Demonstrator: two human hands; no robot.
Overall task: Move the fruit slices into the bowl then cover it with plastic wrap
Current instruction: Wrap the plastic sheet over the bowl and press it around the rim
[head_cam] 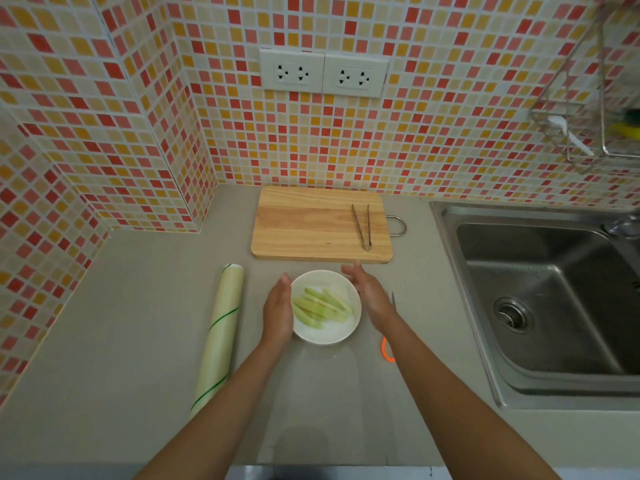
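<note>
pale green fruit slices (322, 306), abt 6, lie in 1 round white bowl (341, 332), long axes slanting left-right. left hand (277, 311) & right hand (370, 294) flat open, flanking bowl. 1 pale plastic wrap roll (218, 336) lies w/ long axis near-far.

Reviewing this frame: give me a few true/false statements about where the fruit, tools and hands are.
1. The fruit slices lie in the bowl. True.
2. The tongs lie in the sink. False: they lie on the cutting board.
3. The left hand and right hand flank the bowl, both open. True.
4. The plastic wrap roll lies right of the bowl. False: it lies left.
</note>
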